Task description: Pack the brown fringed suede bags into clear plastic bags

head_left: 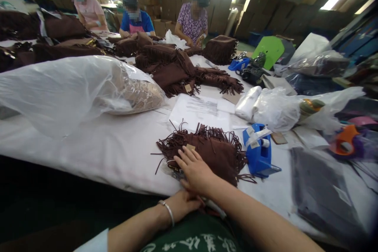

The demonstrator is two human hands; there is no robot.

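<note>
A dark brown fringed bag [214, 153] lies on the white-covered table right in front of me. My right hand [196, 169] rests flat on its left part, fingers stretched out beside a small tan tag [190, 147]. Clear plastic peeks out under the bag's near left edge. My left hand [184, 201], with a bracelet at the wrist, is at the table's near edge, below my right wrist. Its fingers look curled in and are partly hidden; what they hold cannot be made out. Touching or close to the bag's right side is a blue tape dispenser [260, 151].
Printed paper sheets [201, 110] lie behind the bag. A large clear plastic bag [73, 90] covers the left side. More brown fringed bags [165, 63] are piled farther back. To the right are plastic wrapping [277, 108] and a dark packaged item [321, 189]. Several people work across the table.
</note>
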